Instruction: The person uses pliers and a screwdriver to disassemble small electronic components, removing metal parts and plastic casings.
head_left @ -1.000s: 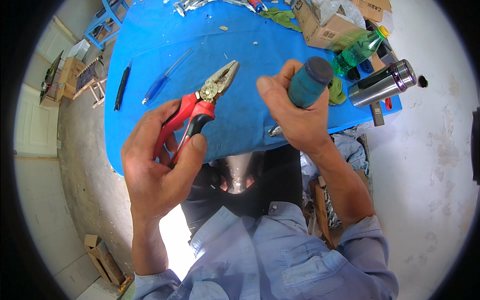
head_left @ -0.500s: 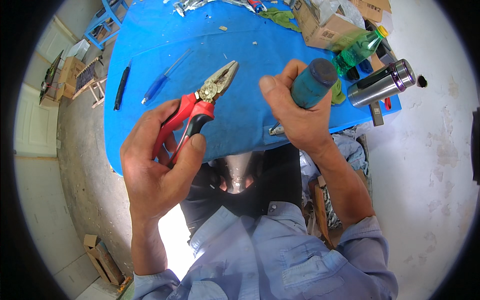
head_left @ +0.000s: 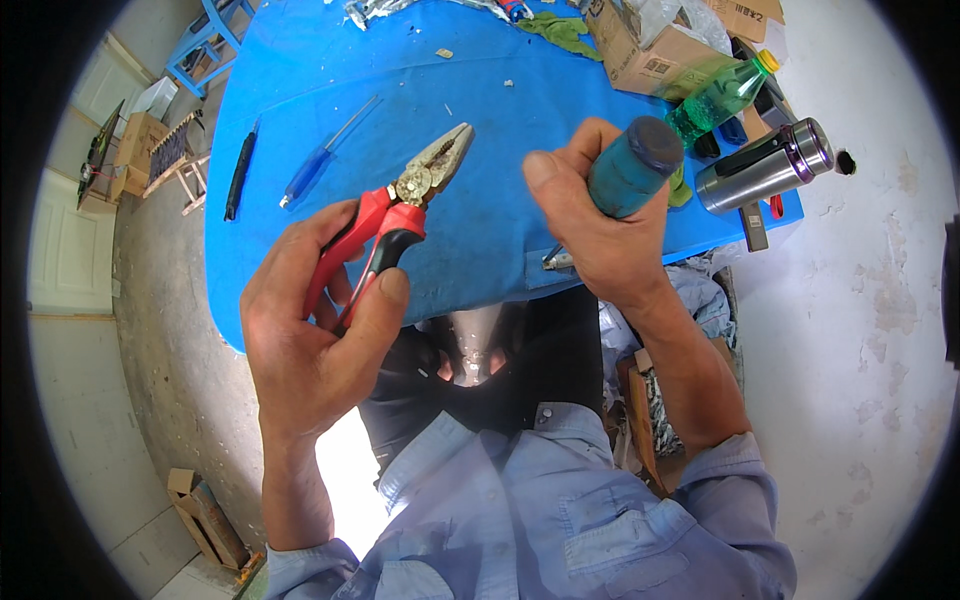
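Observation:
My left hand is closed round the red-and-black handles of a pair of combination pliers. The pliers' metal jaws point up and to the right above the table, with nothing visible between them. My right hand grips a thick blue-green handle, its dark round end tilted up toward me. What lies at the handle's lower end is mostly hidden by my hand. Just left of that hand, a small metal piece shows at the table's near edge.
On the blue-covered table lie a blue-handled screwdriver and a black pen-like tool. To the right are a steel flask, a green bottle, a cardboard box and a green cloth. A wall stands at the right.
My right hand with the blue-green handle has shifted very slightly to the right. The left hand and the pliers have hardly moved.

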Tool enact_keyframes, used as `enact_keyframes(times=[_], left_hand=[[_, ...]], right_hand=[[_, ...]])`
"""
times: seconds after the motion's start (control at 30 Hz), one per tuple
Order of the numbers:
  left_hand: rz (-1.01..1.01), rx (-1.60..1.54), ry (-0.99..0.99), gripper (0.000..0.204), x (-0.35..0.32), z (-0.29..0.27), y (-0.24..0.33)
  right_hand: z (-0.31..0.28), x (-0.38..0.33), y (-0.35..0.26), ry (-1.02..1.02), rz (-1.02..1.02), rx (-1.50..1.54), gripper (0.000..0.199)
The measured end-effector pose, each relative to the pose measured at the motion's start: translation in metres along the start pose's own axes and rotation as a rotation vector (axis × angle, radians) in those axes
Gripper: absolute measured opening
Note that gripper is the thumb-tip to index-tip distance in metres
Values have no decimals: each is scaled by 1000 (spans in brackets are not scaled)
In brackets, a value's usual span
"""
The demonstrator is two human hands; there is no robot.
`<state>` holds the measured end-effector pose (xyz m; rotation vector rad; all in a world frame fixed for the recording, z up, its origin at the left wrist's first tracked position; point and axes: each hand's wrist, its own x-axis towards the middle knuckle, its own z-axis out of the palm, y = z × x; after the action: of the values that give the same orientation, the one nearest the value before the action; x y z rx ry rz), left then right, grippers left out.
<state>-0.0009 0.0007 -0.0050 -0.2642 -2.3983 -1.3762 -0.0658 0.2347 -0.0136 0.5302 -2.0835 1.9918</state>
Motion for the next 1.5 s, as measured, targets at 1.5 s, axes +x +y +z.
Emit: enact_keyframes(times=[1.5], left_hand=[[-19, -1, -5, 46, -6, 2, -17]], right_hand=[[-11, 2, 4, 7, 99, 97, 21]])
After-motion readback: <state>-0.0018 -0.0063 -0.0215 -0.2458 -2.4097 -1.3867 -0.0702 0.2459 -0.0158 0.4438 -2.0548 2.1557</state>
